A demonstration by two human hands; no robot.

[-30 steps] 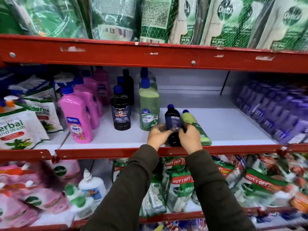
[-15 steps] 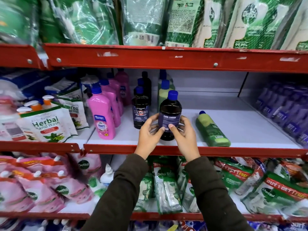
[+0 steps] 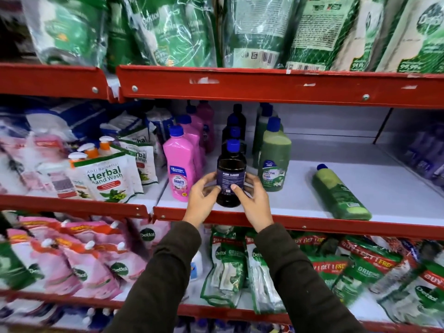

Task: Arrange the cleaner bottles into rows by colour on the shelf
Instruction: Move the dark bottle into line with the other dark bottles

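Observation:
A black cleaner bottle [image 3: 231, 174] with a blue cap stands upright at the front of the white shelf [image 3: 300, 200], in line with the black row [image 3: 236, 126] behind it. My left hand [image 3: 204, 200] grips its left side and my right hand [image 3: 252, 200] its right side. A row of pink bottles [image 3: 180, 169] stands just to the left, a row of green bottles [image 3: 274, 162] just to the right. One green bottle [image 3: 341, 193] lies on its side further right on the shelf.
Herbal hand wash pouches [image 3: 108, 176] fill the shelf section to the left. Purple bottles [image 3: 425, 155] line the far right. A red shelf lip [image 3: 312, 224] runs along the front. Green refill pouches hang above, pink and green pouches lie below.
Both hands lifted the black bottle from lying beside the green one, stood it upright and carried it left into the front of the black row. The view shifted left.

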